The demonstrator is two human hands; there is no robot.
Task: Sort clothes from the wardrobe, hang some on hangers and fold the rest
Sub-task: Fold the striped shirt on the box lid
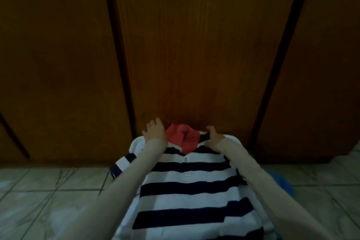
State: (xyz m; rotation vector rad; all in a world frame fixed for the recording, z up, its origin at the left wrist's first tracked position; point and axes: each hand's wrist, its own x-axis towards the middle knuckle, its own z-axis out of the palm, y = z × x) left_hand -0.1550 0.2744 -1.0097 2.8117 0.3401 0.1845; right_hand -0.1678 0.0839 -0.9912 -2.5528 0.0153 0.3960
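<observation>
A navy-and-white striped polo shirt [187, 187] with a red collar [183, 138] lies face up on a white surface [136, 142] before the wardrobe. My left hand [154, 131] hovers at the shirt's left shoulder beside the collar, fingers spread and holding nothing. My right hand [214, 136] pinches the shirt's right shoulder next to the collar. One striped sleeve [122, 163] sticks out to the left past my forearm.
Closed brown wooden wardrobe doors [194, 45] fill the background right behind the shirt. Pale tiled floor [48, 200] lies to the left and right. Something blue [282, 183] shows on the floor at the right, partly hidden by my arm.
</observation>
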